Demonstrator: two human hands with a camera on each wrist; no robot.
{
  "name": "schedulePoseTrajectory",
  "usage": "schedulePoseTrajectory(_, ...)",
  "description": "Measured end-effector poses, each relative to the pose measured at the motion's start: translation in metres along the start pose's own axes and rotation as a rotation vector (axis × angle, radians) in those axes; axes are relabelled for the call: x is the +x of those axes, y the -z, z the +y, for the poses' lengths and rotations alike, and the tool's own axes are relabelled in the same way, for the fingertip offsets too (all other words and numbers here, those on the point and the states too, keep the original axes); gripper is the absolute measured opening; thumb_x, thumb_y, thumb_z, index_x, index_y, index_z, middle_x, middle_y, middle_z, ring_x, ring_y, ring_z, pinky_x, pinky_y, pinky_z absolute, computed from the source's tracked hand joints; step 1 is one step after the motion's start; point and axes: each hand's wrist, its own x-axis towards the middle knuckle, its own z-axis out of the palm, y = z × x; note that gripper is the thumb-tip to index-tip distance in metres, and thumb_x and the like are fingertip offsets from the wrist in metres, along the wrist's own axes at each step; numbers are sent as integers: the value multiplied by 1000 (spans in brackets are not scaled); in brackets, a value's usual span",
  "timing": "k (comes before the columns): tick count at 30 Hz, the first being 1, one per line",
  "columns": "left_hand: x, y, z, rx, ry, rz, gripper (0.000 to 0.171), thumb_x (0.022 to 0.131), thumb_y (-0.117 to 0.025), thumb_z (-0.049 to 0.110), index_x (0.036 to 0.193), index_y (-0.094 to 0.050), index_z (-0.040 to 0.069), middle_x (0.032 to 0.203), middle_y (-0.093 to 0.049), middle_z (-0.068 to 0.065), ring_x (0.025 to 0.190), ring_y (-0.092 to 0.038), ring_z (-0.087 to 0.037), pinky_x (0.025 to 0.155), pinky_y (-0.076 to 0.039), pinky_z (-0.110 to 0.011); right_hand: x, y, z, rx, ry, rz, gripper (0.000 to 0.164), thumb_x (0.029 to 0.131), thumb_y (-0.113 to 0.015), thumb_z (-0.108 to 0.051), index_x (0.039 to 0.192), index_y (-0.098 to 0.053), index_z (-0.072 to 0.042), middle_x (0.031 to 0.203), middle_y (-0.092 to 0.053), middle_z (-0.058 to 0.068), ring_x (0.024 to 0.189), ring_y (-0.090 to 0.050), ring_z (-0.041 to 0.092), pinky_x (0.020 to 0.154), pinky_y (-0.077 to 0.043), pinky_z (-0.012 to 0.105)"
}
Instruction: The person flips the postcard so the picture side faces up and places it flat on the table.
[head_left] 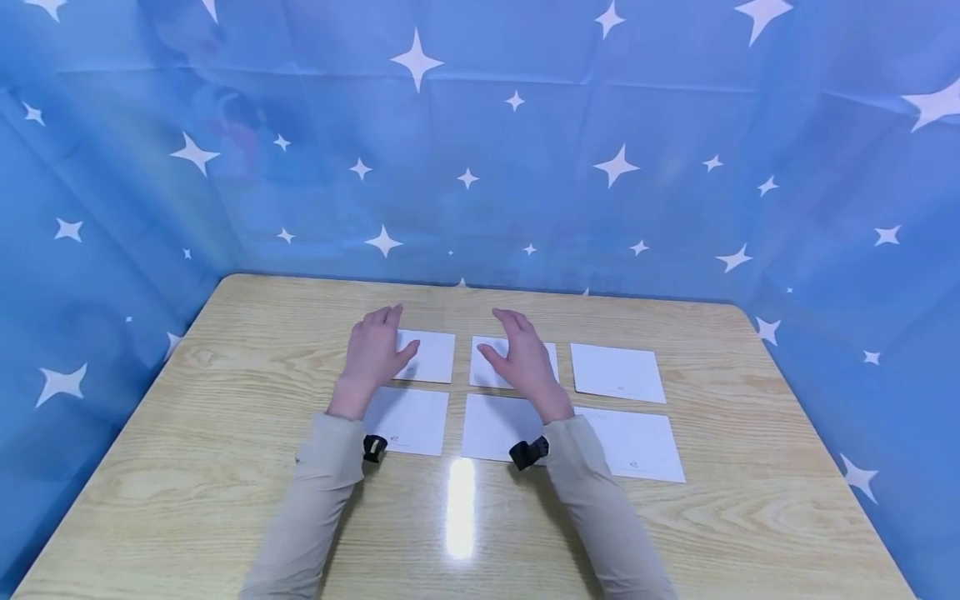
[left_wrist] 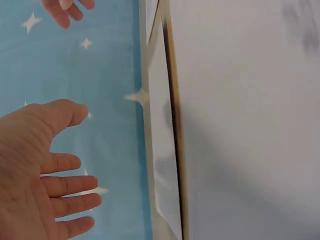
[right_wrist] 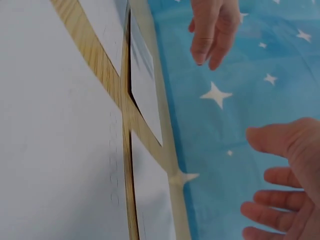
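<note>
White rectangular cards lie on the table in two rows of three. My left hand hovers over the left side of the back left card, holding nothing, thumb spread from the fingers. My right hand is above the back middle card and partly hides it; its fingers are extended and nothing is in them. Both palms face inward with a gap between the hands. Under the wrists are the front left card and the front middle card. Both wrist views show the hands raised over the cards.
To the right lie the back right card and the front right card. A wood-grain table carries everything. Behind it hangs a blue curtain with white stars. A black wrist device sits at the right cuff.
</note>
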Motion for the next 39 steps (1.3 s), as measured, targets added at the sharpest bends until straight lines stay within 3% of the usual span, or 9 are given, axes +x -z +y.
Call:
schedulePoseTrajectory(9, 6, 2, -43, -197, 127, -115, 64, 88, -64, 23, 136, -37, -11, 134, -41, -32, 124, -38, -45, 98, -37, -52, 15, -18, -9, 82, -37, -87, 61, 86, -69, -18, 138, -41, 0, 135, -45, 19, 119, -49, 32, 96, -42, 43)
schedulePoseTrajectory(15, 12, 8, -62, -308, 133, -166, 61, 87, -65, 17, 133, -38, -14, 124, -50, -32, 114, -48, -42, 95, -40, -50, 25, -27, -15, 164, -78, -184, 65, 85, -70, -17, 139, -40, 0, 136, -43, 17, 121, -47, 32, 97, -42, 41)
schedulePoseTrajectory(19, 16, 7, -68, -332, 154, -216, 61, 85, -67, 14, 133, -40, -13, 122, -51, -30, 113, -49, -40, 97, -39, -48, 32, -34, -20, 173, -119, -270, 68, 82, -73, -16, 139, -39, -2, 138, -42, 15, 121, -47, 32, 96, -42, 40)
schedulePoseTrajectory(25, 20, 2, -76, -361, 153, -280, 62, 81, -70, 10, 130, -42, -16, 122, -51, -30, 112, -49, -38, 98, -39, -46, 42, -45, -24, 56, -160, -370, 75, 77, -78, -18, 140, -39, -5, 142, -41, 13, 127, -40, 27, 102, -37, 37)
schedulePoseTrajectory(31, 24, 2, -77, -354, 159, -336, 65, 77, -74, 12, 128, -45, -14, 124, -49, -28, 113, -46, -38, 100, -37, -46, 48, -52, -27, 7, -178, -417, 79, 74, -80, -19, 140, -39, -6, 138, -43, 14, 121, -44, 27, 99, -41, 37)
schedulePoseTrajectory(39, 24, 7, -73, -343, 168, -398, 66, 72, -77, 10, 126, -47, -12, 121, -45, -26, 110, -42, -37, 99, -36, -46, 53, -58, -26, -19, -205, -450, 82, 72, -82, -20, 141, -38, -7, 142, -38, 14, 127, -38, 29, 101, -38, 39)
